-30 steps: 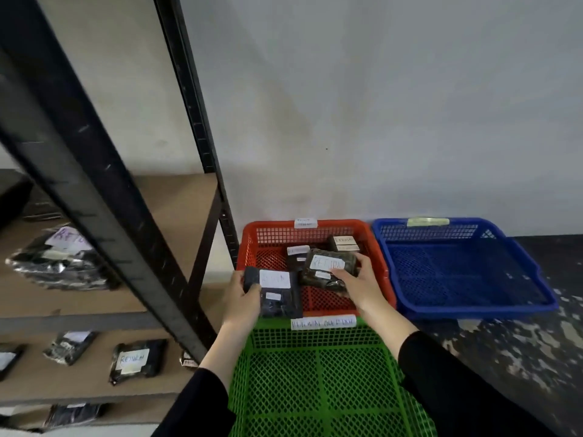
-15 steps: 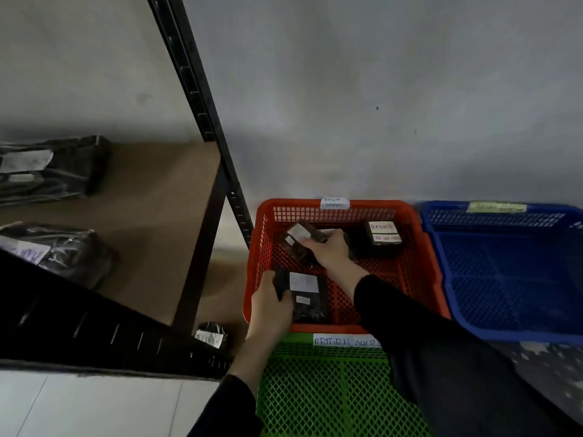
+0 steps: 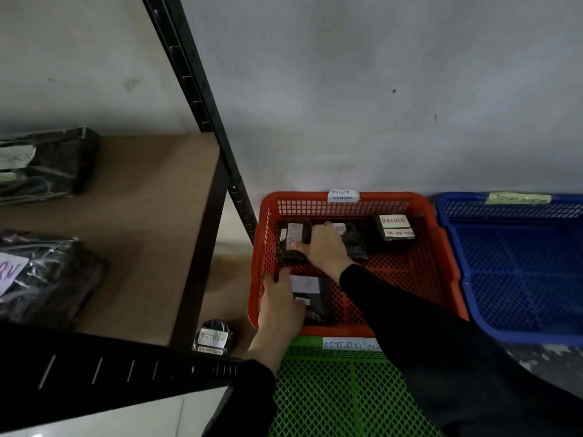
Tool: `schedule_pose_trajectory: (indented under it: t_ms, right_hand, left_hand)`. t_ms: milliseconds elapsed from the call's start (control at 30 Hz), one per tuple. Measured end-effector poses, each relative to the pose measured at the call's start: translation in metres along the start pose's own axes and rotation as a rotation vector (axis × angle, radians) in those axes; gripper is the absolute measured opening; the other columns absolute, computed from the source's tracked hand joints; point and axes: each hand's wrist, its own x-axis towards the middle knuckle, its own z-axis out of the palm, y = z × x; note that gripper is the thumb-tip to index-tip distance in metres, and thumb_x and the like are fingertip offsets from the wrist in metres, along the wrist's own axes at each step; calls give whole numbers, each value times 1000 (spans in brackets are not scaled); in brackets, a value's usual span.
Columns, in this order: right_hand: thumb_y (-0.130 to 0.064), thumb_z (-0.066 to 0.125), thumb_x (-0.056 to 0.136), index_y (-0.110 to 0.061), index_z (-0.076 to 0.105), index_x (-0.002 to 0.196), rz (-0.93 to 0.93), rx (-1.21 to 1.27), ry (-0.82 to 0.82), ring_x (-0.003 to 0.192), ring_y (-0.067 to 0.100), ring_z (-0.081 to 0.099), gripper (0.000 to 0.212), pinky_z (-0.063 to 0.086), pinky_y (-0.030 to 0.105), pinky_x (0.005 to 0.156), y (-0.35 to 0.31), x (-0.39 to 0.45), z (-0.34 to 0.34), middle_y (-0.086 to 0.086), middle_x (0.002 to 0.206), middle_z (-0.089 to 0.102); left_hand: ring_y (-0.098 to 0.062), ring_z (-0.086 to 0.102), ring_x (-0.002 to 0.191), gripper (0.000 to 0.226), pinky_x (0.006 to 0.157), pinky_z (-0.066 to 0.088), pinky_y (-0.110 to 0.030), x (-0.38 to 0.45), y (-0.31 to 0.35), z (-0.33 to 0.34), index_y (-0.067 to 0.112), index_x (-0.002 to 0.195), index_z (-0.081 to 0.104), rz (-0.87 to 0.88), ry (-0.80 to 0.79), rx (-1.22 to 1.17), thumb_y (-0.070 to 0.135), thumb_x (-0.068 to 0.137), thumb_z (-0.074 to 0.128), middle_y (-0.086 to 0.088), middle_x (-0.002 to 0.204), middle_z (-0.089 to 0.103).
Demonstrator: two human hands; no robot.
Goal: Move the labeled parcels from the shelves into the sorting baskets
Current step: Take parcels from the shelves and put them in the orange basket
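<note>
Setting down | your left hand (image 3: pixel 279 305) grips near parcel (image 3: pixel 310 298), right hand (image 3: pixel 325 247) curled on far parcel (image 3: pixel 291 244) in red basket (image 3: pixel 441 247) | next: release both, judged.

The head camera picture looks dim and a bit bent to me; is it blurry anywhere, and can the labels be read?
Head view: dim, even light without glare; the wide lens bows the shelf post; the left hand and its parcel are smeared, that label unreadable; the red basket tag and boxed parcel label stay legible.

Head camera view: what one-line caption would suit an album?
Both hands, left hand and right hand, set black labeled parcels into the red basket.
</note>
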Motion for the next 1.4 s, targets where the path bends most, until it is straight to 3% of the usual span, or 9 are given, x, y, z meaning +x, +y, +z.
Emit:
schedule_pose_trajectory:
  t_ms: [133, 233, 333, 533, 667, 867, 967, 1167, 1400]
  right_hand:
    - [-45, 62, 85, -3, 55, 119, -41, -137, 59, 113, 33, 50, 54, 44, 42, 95, 2, -5, -7, 16, 124, 49]
    - [-40, 56, 88, -11, 53, 121, -80, -300, 148, 120, 31, 42, 44, 41, 49, 99, 10, -15, -13, 11, 125, 48]
    - [-33, 56, 89, -17, 46, 132, -33, -364, 105, 127, 31, 35, 47, 37, 50, 101, 31, -27, -16, 11, 135, 42]
    - [-35, 49, 95, -19, 42, 138, -19, -302, 73, 131, 31, 32, 46, 36, 46, 101, 46, -31, -20, 11, 140, 39]
    - [-41, 48, 94, -18, 36, 141, -1, -169, 0, 137, 33, 25, 53, 33, 49, 107, 47, -49, -31, 14, 145, 34]
    - [-36, 49, 94, -15, 52, 126, -48, -118, -5, 115, 28, 49, 39, 45, 42, 93, 70, -125, -58, 8, 124, 53]
    - [-38, 48, 94, -17, 58, 106, -60, -144, 7, 91, 24, 62, 27, 52, 38, 73, 78, -157, -60, 2, 102, 63]
    - [-41, 32, 95, -17, 58, 68, -201, -349, 164, 55, 20, 58, 44, 44, 31, 51, 82, -182, -44, -1, 64, 58]
    - [-46, 13, 91, -17, 65, 81, -211, -435, 148, 72, 22, 62, 60, 43, 34, 66, 78, -187, -47, 0, 77, 63]
  left_hand:
    - [-41, 48, 119, 68, 101, 42, -47, 5, 5, 3, 12, 133, 36, -10, -53, 154, 19, 77, 73, -17, 143, 21]
    - [-41, 49, 118, 70, 99, 44, -44, 11, 9, 2, 6, 132, 37, 3, -81, 253, 20, 76, 76, -18, 144, 19]
    - [-40, 46, 120, 73, 100, 43, -43, 19, 6, 8, 2, 130, 42, 49, -91, 279, 24, 72, 80, -17, 144, 19]
    - [-39, 36, 129, 91, 110, 33, -47, 33, -5, 13, 7, 130, 50, 97, -157, 191, 45, 56, 87, -13, 146, 19]
    - [-38, 29, 130, 87, 111, 32, -45, 37, -6, 14, 7, 133, 44, 163, -150, 366, 42, 63, 83, -15, 143, 26]
    - [-36, 33, 126, 72, 105, 37, -42, 38, -4, 15, 16, 137, 39, 246, -79, 551, 36, 77, 75, -17, 134, 36]
    - [-36, 34, 125, 74, 104, 37, -41, 40, -5, 14, 12, 140, 39, 255, -47, 580, 36, 79, 73, -16, 136, 34]
    - [-35, 42, 125, 68, 103, 41, -42, 29, -4, 6, 12, 144, 35, 248, -59, 445, 30, 85, 65, -15, 136, 41]
    - [-26, 51, 117, 41, 96, 44, -36, -41, 5, -26, 16, 131, 54, 393, 99, 257, 28, 92, 54, -6, 123, 55]
